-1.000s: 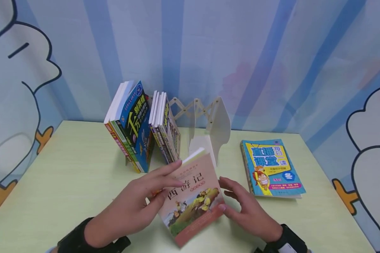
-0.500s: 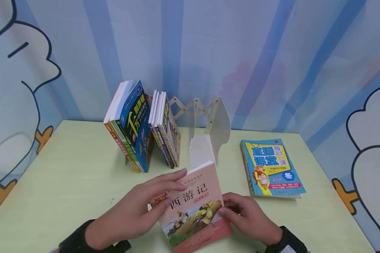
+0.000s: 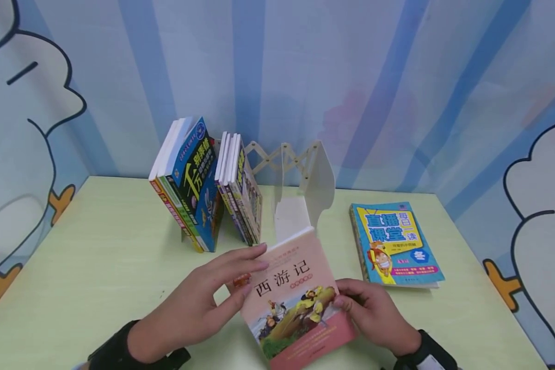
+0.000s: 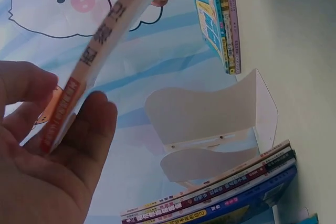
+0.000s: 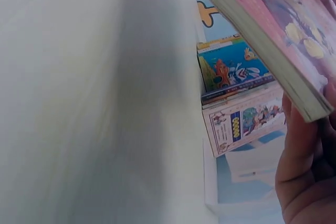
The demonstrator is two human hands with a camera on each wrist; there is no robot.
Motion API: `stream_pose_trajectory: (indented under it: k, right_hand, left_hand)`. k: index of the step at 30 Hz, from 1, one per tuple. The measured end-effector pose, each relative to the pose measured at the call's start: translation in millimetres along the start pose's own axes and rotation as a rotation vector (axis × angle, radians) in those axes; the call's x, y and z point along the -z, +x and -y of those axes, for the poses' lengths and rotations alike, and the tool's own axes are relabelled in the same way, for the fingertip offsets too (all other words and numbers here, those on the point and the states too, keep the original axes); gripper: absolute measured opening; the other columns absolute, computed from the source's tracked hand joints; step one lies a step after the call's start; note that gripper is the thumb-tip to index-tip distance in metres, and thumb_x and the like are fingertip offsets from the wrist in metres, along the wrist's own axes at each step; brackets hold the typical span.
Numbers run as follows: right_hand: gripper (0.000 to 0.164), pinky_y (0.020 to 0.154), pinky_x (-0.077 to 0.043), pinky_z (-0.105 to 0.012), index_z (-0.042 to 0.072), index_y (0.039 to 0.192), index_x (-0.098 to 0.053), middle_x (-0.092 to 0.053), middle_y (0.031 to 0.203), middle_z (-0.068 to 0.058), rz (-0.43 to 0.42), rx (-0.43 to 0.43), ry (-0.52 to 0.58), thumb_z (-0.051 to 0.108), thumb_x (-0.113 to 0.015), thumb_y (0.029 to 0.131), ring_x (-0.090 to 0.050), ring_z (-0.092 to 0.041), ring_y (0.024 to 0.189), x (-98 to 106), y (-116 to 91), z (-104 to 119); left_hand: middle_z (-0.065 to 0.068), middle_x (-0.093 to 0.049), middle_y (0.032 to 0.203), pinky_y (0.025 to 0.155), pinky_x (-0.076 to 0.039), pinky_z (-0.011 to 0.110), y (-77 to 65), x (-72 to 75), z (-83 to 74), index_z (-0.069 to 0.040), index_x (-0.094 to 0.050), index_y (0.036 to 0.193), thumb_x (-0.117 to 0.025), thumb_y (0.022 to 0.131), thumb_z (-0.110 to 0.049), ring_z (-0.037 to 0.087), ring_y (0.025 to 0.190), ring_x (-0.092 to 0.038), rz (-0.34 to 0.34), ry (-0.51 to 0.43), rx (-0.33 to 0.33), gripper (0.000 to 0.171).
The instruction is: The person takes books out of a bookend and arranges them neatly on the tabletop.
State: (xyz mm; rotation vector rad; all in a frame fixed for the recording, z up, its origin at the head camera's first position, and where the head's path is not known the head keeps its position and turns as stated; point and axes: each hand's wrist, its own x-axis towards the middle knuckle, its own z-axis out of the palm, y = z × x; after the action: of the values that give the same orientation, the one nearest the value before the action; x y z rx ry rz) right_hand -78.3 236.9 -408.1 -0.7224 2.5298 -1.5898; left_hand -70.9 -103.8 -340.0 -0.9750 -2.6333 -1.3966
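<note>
A pink paperback book (image 3: 291,308) with an illustrated cover is held above the table, cover up and tilted. My left hand (image 3: 203,298) has its fingers and thumb about the spine edge. In the left wrist view the spine (image 4: 97,48) lies between the thumb and fingers of that hand (image 4: 52,166). Along the opposite edge, my right hand (image 3: 376,313) pinches the book, thumb on the cover. The right wrist view shows the page edge (image 5: 273,61) above the right fingers (image 5: 299,156).
A white expandable bookend (image 3: 321,180) stands behind the book. To its left, several books (image 3: 187,190) and another group of thin books (image 3: 240,190) lean upright. A blue book stack (image 3: 398,246) lies at the right on the pale table (image 3: 120,241).
My right hand has come onto the book's right edge and now pinches it. The book has turned a little and shifted right, while my left hand has stayed nearly in place.
</note>
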Motion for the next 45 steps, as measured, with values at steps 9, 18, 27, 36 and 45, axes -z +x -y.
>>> stream_pose_trajectory:
  k: [9, 18, 27, 36, 45]
  right_hand:
    - [0.028, 0.071, -0.058, -0.027, -0.002, 0.122, -0.067, -0.072, 0.109, -0.015, -0.083, -0.172, -0.01, 0.014, -0.056, 0.101, -0.066, -0.009, 0.083, 21, -4, 0]
    - [0.038, 0.072, -0.058, -0.026, -0.001, 0.137, -0.056, -0.062, 0.128, -0.018, -0.222, -0.326, -0.033, 0.02, -0.045, 0.107, -0.062, -0.008, 0.095, 55, -8, -5]
    - [0.047, 0.061, -0.059, -0.029, -0.001, 0.143, -0.049, -0.061, 0.106, 0.019, -0.444, -0.34, -0.037, 0.029, -0.04, 0.108, -0.067, -0.006, 0.08, 89, -12, -15]
    - [0.056, 0.069, -0.058, -0.019, 0.002, 0.15, -0.043, -0.056, 0.116, 0.013, -0.599, -0.424, -0.056, 0.037, -0.042, 0.106, -0.062, 0.0, 0.088, 116, -17, -33]
    - [0.063, 0.068, -0.057, -0.019, 0.004, 0.153, -0.039, -0.052, 0.132, -0.014, -0.631, -0.594, -0.118, 0.045, -0.037, 0.105, -0.059, -0.001, 0.084, 126, -16, -49]
  left_hand:
    - [-0.008, -0.035, 0.16, 0.105, -0.048, 0.051, 3.8, 1.0, 7.2, -0.033, -0.044, 0.15, -0.064, 0.098, -0.015, 0.02, 0.144, -0.041, -0.025, 0.031, 0.042, 0.059]
    - [-0.008, -0.035, 0.16, 0.109, -0.044, 0.053, 3.3, -0.6, 15.0, -0.033, -0.045, 0.149, -0.062, 0.1, -0.021, 0.02, 0.146, -0.037, 0.013, 0.08, 0.078, 0.054]
    - [-0.01, -0.035, 0.159, 0.109, -0.045, 0.05, 1.3, -4.4, 18.0, -0.031, -0.049, 0.145, -0.062, 0.1, -0.024, 0.017, 0.147, -0.035, 0.045, 0.119, 0.075, 0.048]
    - [-0.011, -0.036, 0.159, 0.11, -0.043, 0.052, 0.4, -5.6, 17.7, -0.034, -0.049, 0.145, -0.059, 0.102, -0.026, 0.017, 0.147, -0.036, 0.096, 0.114, 0.138, 0.045]
    - [-0.013, -0.036, 0.159, 0.112, -0.041, 0.052, -0.6, -8.7, 19.8, -0.031, -0.051, 0.144, -0.059, 0.102, -0.026, 0.017, 0.147, -0.036, 0.108, 0.128, 0.144, 0.044]
